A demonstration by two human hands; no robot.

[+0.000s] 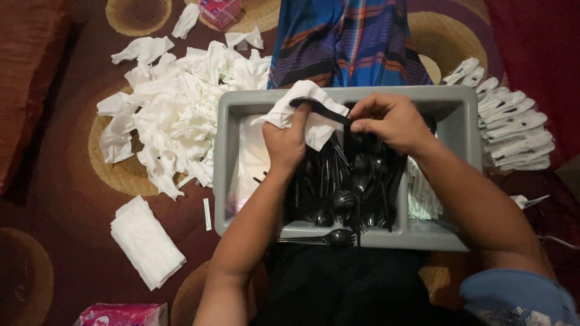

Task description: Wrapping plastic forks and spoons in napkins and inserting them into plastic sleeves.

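Observation:
My left hand holds a white napkin above a grey divided tray. A black plastic utensil lies across the napkin; my right hand pinches its right end. Below both hands, the tray's middle compartments are full of black plastic cutlery. One black spoon rests on the tray's near rim.
A heap of loose white napkins lies left of the tray, a folded stack nearer me. Wrapped cutlery bundles pile at the right. Pink tissue packs sit near and far. A person's plaid cloth lies beyond the tray.

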